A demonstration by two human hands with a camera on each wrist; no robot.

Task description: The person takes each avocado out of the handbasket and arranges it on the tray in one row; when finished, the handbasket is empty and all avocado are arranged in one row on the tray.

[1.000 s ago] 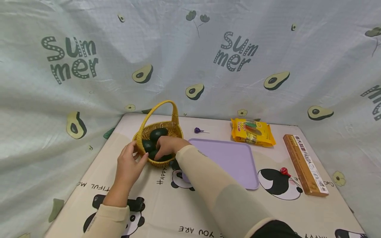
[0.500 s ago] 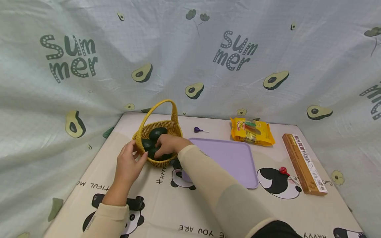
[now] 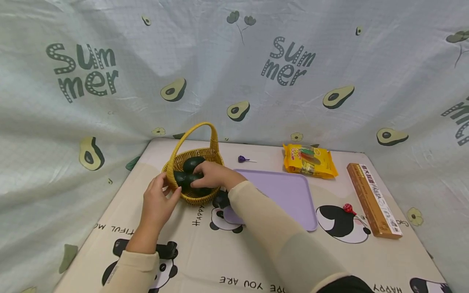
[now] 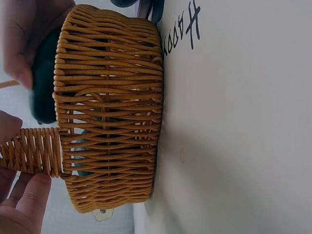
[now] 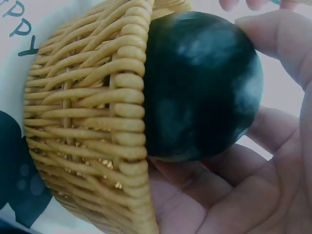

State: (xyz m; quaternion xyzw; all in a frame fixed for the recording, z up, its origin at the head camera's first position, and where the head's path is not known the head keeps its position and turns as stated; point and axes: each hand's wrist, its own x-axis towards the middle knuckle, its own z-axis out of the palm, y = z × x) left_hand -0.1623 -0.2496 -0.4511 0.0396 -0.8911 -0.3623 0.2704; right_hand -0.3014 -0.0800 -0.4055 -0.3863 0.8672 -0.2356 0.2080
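Observation:
A yellow wicker basket with a tall handle stands at the back left of the table, several dark green avocados inside it. My left hand pinches the foot of the handle between thumb and fingers. Reaching in from the right, my right hand grips one smooth avocado, thumb on one side and fingers curled round the other. In the right wrist view that avocado bulges above the woven rim; its lower part is hidden behind the basket wall.
A lilac tray lies right of the basket, partly under my right forearm. Behind it are a purple lollipop and a yellow snack packet. A red lollipop and a brown pasta box lie at the right.
My right hand has lifted slightly and shifted a little right, raising the avocado among the others. The left hand keeps its hold on the basket handle.

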